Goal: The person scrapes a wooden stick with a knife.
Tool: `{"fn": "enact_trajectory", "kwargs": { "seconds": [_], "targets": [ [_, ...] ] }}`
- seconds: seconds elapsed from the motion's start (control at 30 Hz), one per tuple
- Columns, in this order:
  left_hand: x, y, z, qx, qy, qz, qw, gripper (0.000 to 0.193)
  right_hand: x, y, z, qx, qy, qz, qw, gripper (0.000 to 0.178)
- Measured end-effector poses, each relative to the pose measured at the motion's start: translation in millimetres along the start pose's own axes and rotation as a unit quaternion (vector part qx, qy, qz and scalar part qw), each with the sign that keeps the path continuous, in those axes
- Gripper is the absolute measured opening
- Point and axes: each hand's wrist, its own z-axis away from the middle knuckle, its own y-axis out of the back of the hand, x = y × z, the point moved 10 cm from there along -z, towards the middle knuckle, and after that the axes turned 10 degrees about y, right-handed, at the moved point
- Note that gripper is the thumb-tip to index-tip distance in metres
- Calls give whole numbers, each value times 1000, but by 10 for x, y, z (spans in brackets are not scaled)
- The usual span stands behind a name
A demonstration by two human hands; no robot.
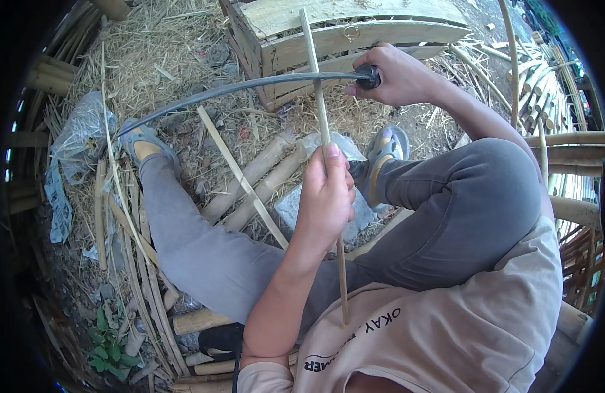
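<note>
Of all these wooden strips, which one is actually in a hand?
The long strip in the left hand, crossing the curved knife. No hand touches the others, such as the pale strip between the lower legs.

The head camera, the left one of a side-by-side pair, looks steeply down from above the person's beige T-shirt [440,327], facing ahead past the grey trousers [459,209]. It sits near: the left hand [327,193] falls close to the centre, the right hand [399,75] higher up. Its fisheye lens (black, curved corners frame everything) reaches wide, from the wooden crate [299,54] at the top to the bamboo poles [569,156] on the right.
</note>
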Motion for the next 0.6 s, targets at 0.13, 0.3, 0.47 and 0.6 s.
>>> {"fn": "enact_trajectory", "kwargs": {
  "seconds": [0.13, 0.3, 0.47, 0.6],
  "targets": [
    [-54, -69, 0, -34, 46, 63, 996, 36, -8, -39, 39, 1, 18, 47, 999, 32],
    [-82, -126, 12, -36, 59, 74, 995, 38, 32, -25, 26, -2, -16, 67, 998, 21],
    [-60, -86, 30, -35, 50, 75, 995, 38, 42, 27, -41, 41, -6, 93, 995, 30],
    [-60, -74, 28, -11, 32, 33, 999, 38, 93, 47, -25, 34, -13, 115, 993, 26]
  ]
}}
